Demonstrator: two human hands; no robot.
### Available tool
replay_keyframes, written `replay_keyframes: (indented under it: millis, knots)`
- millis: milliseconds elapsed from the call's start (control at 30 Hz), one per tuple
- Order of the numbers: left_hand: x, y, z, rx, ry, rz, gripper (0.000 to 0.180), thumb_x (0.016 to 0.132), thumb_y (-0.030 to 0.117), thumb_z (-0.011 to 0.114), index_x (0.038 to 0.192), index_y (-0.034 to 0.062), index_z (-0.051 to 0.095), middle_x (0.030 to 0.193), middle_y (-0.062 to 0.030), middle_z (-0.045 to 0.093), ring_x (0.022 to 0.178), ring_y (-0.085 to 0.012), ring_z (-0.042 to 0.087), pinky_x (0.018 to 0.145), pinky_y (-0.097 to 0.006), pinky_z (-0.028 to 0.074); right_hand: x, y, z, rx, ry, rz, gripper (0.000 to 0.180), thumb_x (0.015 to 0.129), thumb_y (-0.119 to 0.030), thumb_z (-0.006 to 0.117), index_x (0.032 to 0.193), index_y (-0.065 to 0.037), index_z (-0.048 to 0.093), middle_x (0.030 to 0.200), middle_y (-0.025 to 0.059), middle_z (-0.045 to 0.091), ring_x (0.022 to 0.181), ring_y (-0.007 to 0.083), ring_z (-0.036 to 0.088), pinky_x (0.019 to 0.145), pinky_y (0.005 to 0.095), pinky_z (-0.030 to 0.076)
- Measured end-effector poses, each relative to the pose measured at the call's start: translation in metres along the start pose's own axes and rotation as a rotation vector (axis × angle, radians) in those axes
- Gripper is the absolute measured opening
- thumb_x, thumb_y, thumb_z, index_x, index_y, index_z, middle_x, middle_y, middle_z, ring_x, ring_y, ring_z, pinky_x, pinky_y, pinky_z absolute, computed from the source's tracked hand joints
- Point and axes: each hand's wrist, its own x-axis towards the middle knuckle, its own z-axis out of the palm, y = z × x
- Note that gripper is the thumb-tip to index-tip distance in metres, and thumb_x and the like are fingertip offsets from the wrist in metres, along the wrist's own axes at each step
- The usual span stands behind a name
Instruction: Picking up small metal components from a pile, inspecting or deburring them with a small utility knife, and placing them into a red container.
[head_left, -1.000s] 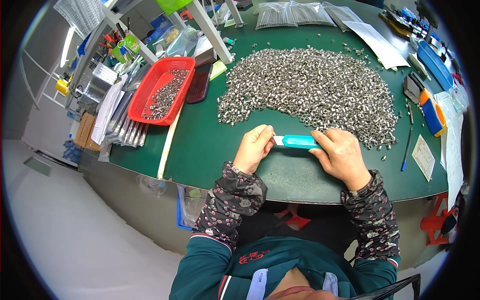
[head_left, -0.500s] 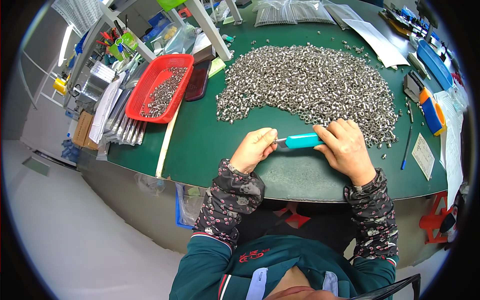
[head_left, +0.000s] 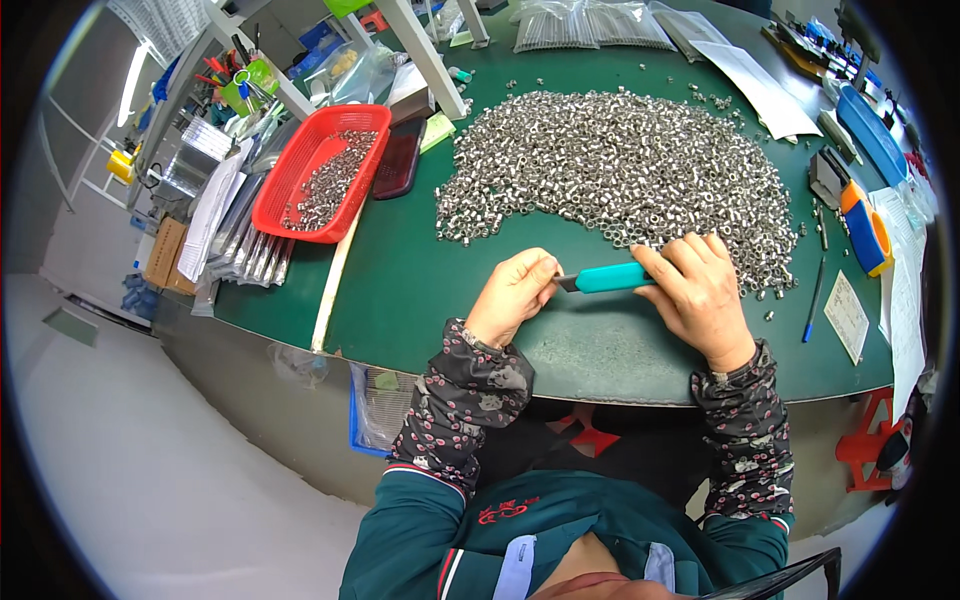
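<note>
My right hand [head_left: 695, 295] is closed around the teal handle of a utility knife [head_left: 612, 278]. The knife lies nearly level over the green table, its short dark blade pointing left. Its tip meets the pinched thumb and fingers of my left hand [head_left: 515, 297]. A small metal part is pinched there, almost wholly hidden by the fingertips. Just beyond both hands spreads a large heap of small silvery metal rings [head_left: 610, 150]; my right fingers are close to its near edge.
A red plastic basket [head_left: 268, 205] with more small metal parts stands at the left, beside a dark phone-like slab [head_left: 398, 160]. To the right lie a blue pen [head_left: 814, 300], a paper card [head_left: 846, 314] and an orange-and-blue object [head_left: 866, 230]. Clear bags [head_left: 595, 25] lie at the back.
The knife has shifted slightly right, with its blade at a somewhat different angle to my left fingertips. Both hands keep their grips. The whole view has shifted a little.
</note>
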Motion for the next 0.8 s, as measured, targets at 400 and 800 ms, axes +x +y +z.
replay_keyframes:
  millis: [400, 800]
  knots:
    - [0.003, 0.001, 0.003, -0.314, 0.086, 0.200, 0.011, 0.089, 0.010, 0.052, 0.098, 0.0032, 0.051, 0.078, -0.0027, 0.054, 0.047, 0.0001, 0.032, 0.039, -0.014, 0.023, -0.007, -0.006, 0.013, 0.237, -0.068, 0.230, 0.025, 0.073, -0.021, 0.065, 0.093, -0.008, 0.059, 0.066, 0.0079, 0.050, 0.062, 0.0254, 0.054, 0.054, 0.0366, 0.043]
    - [0.005, -0.006, -0.001, -0.372, 0.015, 0.228, 0.011, 0.089, 0.009, 0.053, 0.098, 0.0040, 0.052, 0.076, -0.0007, 0.054, 0.046, 0.0000, 0.031, 0.039, -0.016, 0.021, -0.007, -0.011, 0.016, 0.362, -0.143, 0.313, 0.022, 0.077, -0.023, 0.062, 0.092, -0.008, 0.060, 0.066, 0.0096, 0.053, 0.060, 0.0282, 0.056, 0.053, 0.0384, 0.044]
